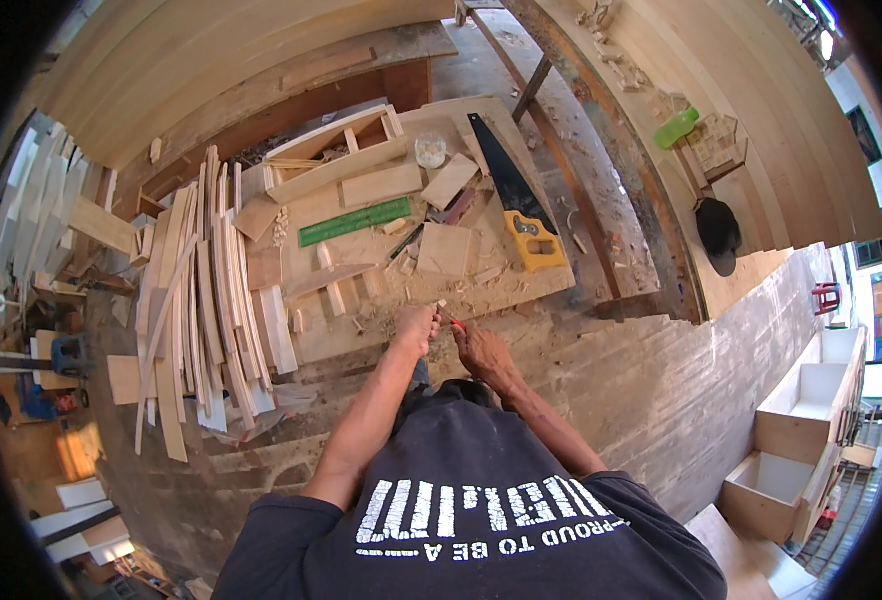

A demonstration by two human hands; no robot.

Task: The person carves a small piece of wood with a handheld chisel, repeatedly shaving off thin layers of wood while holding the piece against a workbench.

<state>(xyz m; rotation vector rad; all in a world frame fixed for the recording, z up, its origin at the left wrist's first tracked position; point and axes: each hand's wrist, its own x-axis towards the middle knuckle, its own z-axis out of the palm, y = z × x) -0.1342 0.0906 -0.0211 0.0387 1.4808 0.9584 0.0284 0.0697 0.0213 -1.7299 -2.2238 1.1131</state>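
My left hand (418,329) is closed around a small pale wood piece (441,304) at the front edge of the plywood worktop (346,332). Just to its right, my right hand (476,350) grips a small red-handled tool (457,325) pointed toward that piece; its tip is too small to make out. Beyond my hands lie a square wood block (446,250), a dark pencil-like tool (406,243), a green ruler (354,221), short wood offcuts (333,292) and shavings. A handsaw (529,238) with a yellow handle rests at the worktop's right.
Long wood strips (196,320) are piled at left. Behind stand a wooden frame (333,165) and a glass jar (430,150). A large panel (771,170) at right holds a green bottle (675,130) and black cap (718,235). Wooden drawer boxes (781,460) sit low right.
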